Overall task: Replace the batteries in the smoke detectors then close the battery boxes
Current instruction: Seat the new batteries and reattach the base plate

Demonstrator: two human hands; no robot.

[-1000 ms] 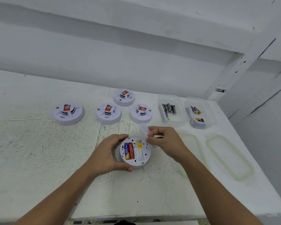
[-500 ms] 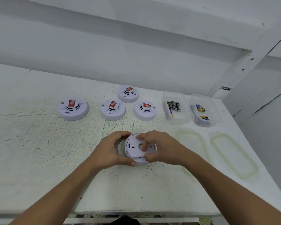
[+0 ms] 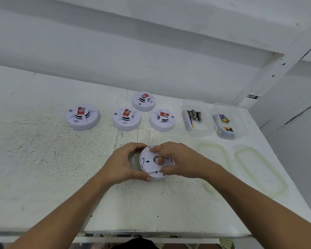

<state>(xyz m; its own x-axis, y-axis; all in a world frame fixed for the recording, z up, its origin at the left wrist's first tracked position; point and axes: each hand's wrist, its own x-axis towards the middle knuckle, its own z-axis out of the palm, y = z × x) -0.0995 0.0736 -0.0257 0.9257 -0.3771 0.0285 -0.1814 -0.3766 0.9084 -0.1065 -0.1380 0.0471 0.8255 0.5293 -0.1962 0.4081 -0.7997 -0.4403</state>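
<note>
Two hands work on one upturned smoke detector [image 3: 158, 176], down at the middle of the surface [image 3: 61, 168]: the left hand [image 3: 124, 163] curls round its left rim to steady it, while the right hand [image 3: 181, 161] pinches the white back cover [image 3: 148, 159] laid over it, fingers [image 3: 160, 158] on top and thumb at the near edge. The cover looks a little off-centre on the body, so I judge the step goes best by keeping the body still, seating the cover flat all round, then turning it until its tabs catch, rather than pressing hard on one side.
</note>
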